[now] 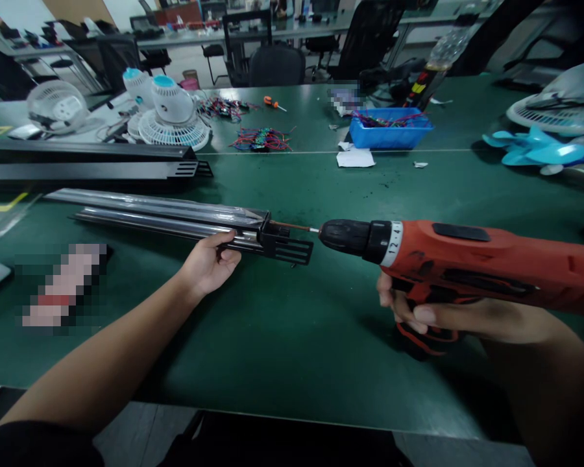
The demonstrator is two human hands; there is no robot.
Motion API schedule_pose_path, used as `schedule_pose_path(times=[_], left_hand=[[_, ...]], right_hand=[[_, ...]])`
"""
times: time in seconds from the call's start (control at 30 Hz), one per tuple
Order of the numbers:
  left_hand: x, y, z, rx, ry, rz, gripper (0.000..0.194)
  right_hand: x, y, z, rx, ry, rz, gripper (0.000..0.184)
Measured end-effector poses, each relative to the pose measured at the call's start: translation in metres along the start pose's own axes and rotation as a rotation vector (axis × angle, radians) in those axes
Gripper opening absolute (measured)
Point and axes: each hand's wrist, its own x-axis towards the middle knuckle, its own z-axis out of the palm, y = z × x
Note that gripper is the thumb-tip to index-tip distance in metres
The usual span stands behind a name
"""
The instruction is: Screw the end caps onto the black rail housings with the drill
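Observation:
My right hand (433, 318) is wrapped round the grip of a red and black cordless drill (467, 253), its chuck pointing left. A long thin bit (296, 226) runs from the chuck to the end of a long dark metal housing (175, 217) with a shiny, plastic-like covering. Whether the bit's tip sits in a screw is hidden. My left hand (213, 263) grips the near side of this housing close to its right end, thumb on top. A slotted black end bracket (289, 250) sticks out to the right, just under the bit.
Behind lie more long metal housings (87, 165), white and blue fans (170, 110), bundles of wired circuit boards (263, 138) and an orange screwdriver (274, 103). A blue bin (389, 128) with wires, a bottle (433, 71) and blue fan blades (540, 146) stand farther right on the green table (292, 363).

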Motion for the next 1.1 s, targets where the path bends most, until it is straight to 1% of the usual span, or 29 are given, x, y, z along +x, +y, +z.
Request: schedule_pose_path(times=[0.2, 0.3, 0.43, 0.5, 0.67, 0.8, 1.03, 1.1], left_hand=[[0.0007, 0.0002, -0.0021, -0.012, -0.016, -0.016, 0.029], [0.0005, 0.0003, -0.0026, -0.012, -0.016, -0.012, 0.028], [0.0020, 0.0001, -0.0046, -0.016, -0.064, 0.002, 0.026], [0.0032, -0.0002, -0.0056, -0.020, -0.077, 0.003, 0.028], [0.0047, -0.0005, -0.0055, -0.027, -0.051, -0.005, 0.029], [0.0036, -0.0002, -0.0039, -0.020, -0.060, -0.009, 0.029], [0.0017, -0.0001, -0.0022, -0.032, -0.044, -0.015, 0.027], [0.0017, 0.0000, -0.0021, -0.032, -0.046, -0.016, 0.028]], right_hand=[[-0.0037, 0.0049, -0.0006, 0.027, 0.028, 0.013, 0.026], [-0.0050, 0.0074, -0.0033, 0.037, -0.005, 0.011, 0.033], [-0.0035, 0.0056, -0.0039, 0.073, -0.064, 0.010, 0.040], [-0.0021, 0.0032, -0.0020, 0.084, -0.073, 0.026, 0.039], [-0.0010, -0.0006, 0.0021, 0.082, -0.065, 0.014, 0.027], [-0.0016, -0.0014, 0.0010, 0.052, -0.071, 0.010, 0.026], [-0.0032, 0.0029, -0.0030, 0.083, -0.099, -0.003, 0.029], [-0.0035, 0.0057, -0.0043, 0.104, -0.113, 0.002, 0.034]])
